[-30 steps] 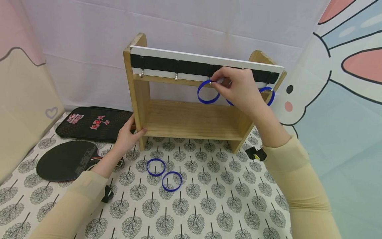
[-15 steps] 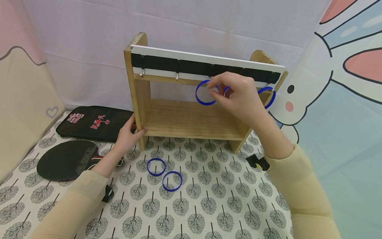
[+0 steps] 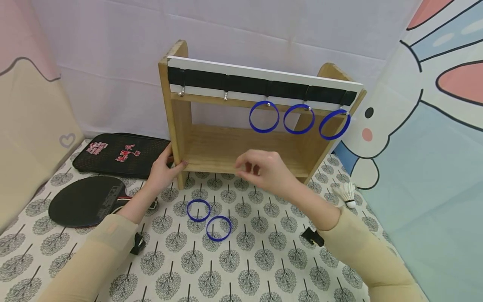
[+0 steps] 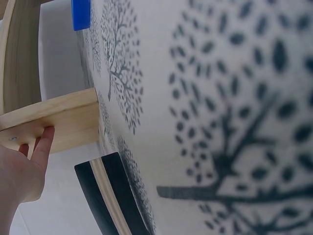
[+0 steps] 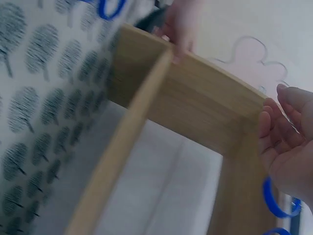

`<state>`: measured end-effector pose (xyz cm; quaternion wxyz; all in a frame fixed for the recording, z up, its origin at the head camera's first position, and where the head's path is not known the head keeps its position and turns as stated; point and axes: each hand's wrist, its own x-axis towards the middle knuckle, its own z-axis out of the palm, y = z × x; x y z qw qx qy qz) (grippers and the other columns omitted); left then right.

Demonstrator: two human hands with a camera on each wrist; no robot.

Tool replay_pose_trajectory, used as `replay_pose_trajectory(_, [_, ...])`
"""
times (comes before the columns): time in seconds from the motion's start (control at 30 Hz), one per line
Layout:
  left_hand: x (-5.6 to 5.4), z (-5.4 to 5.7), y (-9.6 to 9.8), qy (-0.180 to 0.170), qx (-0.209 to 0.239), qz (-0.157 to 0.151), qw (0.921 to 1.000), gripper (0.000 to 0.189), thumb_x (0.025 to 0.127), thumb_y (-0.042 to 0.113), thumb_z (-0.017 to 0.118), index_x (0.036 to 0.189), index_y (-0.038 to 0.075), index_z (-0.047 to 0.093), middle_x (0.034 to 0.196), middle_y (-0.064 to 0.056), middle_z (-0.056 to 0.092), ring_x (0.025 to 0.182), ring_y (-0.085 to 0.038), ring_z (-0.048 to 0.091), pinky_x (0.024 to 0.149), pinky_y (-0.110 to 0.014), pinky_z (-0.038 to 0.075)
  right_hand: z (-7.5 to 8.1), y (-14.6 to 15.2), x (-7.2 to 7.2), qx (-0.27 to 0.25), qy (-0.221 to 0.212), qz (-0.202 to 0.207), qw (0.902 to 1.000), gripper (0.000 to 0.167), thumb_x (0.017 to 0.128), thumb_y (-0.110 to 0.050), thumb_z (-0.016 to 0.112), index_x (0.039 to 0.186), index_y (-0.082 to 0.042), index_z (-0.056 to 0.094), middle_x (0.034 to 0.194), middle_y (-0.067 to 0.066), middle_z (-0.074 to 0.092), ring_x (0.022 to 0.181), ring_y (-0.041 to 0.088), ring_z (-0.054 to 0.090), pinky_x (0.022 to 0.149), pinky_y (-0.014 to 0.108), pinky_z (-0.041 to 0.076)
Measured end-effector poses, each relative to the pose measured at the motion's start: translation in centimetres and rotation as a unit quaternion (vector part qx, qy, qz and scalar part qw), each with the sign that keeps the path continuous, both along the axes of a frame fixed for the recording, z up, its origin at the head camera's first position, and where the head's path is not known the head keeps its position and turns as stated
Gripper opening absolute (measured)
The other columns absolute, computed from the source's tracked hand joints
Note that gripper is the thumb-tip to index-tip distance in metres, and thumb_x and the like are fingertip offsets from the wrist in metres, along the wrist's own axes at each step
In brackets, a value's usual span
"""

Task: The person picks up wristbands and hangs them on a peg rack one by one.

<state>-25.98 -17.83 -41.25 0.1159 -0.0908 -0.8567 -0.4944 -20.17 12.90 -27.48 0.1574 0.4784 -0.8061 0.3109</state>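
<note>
My left hand (image 3: 162,175) grips the left side panel of a wooden shelf (image 3: 226,147), thumb at the front edge. Its fingers lie against the panel's outer face in the left wrist view. Holding nothing, my right hand (image 3: 266,171) is in front of the lower shelf board, fingers loosely bent. Along the top runs a white rail with a black strip (image 3: 245,85) and several metal hooks. Blue rings hang from its three right-hand hooks: one ring (image 3: 264,131), a middle ring (image 3: 299,132) and a rightmost ring (image 3: 331,137). The two left hooks (image 3: 226,96) are bare.
Two more blue rings, one (image 3: 198,220) behind the other (image 3: 218,240), lie on the tree-patterned cloth (image 3: 211,277). A black table tennis bat (image 3: 84,201) and a black case (image 3: 120,155) lie left. A shuttlecock (image 3: 348,195) is at right.
My right hand let go of the third ring, which now hangs from its hook, then drew back and moved down to the front of the shelf. The left hand stayed put.
</note>
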Motion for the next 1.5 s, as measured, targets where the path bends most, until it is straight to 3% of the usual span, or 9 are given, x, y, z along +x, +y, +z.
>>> replay_pose_trajectory(0.2, [0.0, -0.1, 0.1, -0.001, 0.002, -0.003, 1.0, 0.076, 0.092, 0.034, 0.06, 0.153, 0.029, 0.015, 0.137, -0.018, 0.043, 0.12, -0.038, 0.049, 0.077, -0.054, 0.052, -4.8, -0.4, 0.2, 0.035, -0.076, -0.02, 0.9963, 0.012, 0.082, -0.011, 0.073, 0.093, -0.009, 0.07, 0.085, -0.003, 0.067, 0.066, 0.003, 0.054, 0.055, 0.017, 0.049])
replay_pose_trajectory(0.37, [-0.1, 0.0, 0.0, 0.004, 0.0, 0.001, 1.0, 0.076, 0.092, 0.035, 0.061, 0.152, 0.03, 0.015, 0.136, -0.018, 0.044, 0.12, -0.037, 0.049, 0.076, -0.053, 0.052, -8.0, -0.7, 0.4, 0.054, -0.154, -0.046, 0.9856, 0.012, 0.084, -0.014, 0.073, 0.095, -0.012, 0.07, 0.089, -0.006, 0.067, 0.072, 0.002, 0.056, 0.06, 0.017, 0.05])
replay_pose_trajectory(0.73, [0.1, -0.1, -0.1, -0.002, 0.002, 0.004, 1.0, 0.076, 0.092, 0.037, 0.06, 0.152, 0.034, 0.014, 0.138, -0.019, 0.043, 0.118, -0.037, 0.05, 0.075, -0.053, 0.053, -13.4, -1.5, 0.2, 0.128, -0.208, -0.035, 0.9691, 0.015, 0.084, -0.014, 0.072, 0.096, -0.007, 0.069, 0.083, -0.002, 0.065, 0.068, 0.002, 0.055, 0.062, 0.013, 0.049])
replay_pose_trajectory(1.03, [0.0, -0.3, 0.2, -0.001, 0.0, 0.004, 1.0, 0.077, 0.092, 0.035, 0.061, 0.152, 0.032, 0.014, 0.14, -0.019, 0.041, 0.119, -0.037, 0.05, 0.075, -0.053, 0.053, -15.3, -1.5, 0.1, 0.162, -0.232, -0.035, 0.9584, 0.017, 0.081, -0.017, 0.074, 0.095, -0.008, 0.07, 0.08, -0.004, 0.066, 0.066, -0.002, 0.054, 0.063, 0.013, 0.048])
replay_pose_trajectory(1.33, [-0.1, -0.2, 0.0, 0.003, -0.003, 0.003, 1.0, 0.076, 0.092, 0.035, 0.06, 0.153, 0.032, 0.013, 0.141, -0.02, 0.04, 0.119, -0.038, 0.05, 0.076, -0.054, 0.053, -15.2, -2.1, -0.1, 0.163, -0.251, -0.045, 0.953, 0.006, 0.083, -0.014, 0.072, 0.084, -0.009, 0.069, 0.071, -0.006, 0.064, 0.061, -0.001, 0.053, 0.06, 0.014, 0.048])
replay_pose_trajectory(1.5, [0.0, -0.2, 0.0, 0.004, -0.003, 0.002, 1.0, 0.076, 0.093, 0.035, 0.06, 0.152, 0.032, 0.013, 0.141, -0.019, 0.04, 0.119, -0.038, 0.05, 0.076, -0.054, 0.053, -15.4, -2.3, -0.1, 0.156, -0.245, -0.048, 0.9557, 0.006, 0.082, -0.01, 0.072, 0.081, -0.009, 0.067, 0.072, -0.003, 0.064, 0.062, 0.0, 0.053, 0.06, 0.014, 0.048])
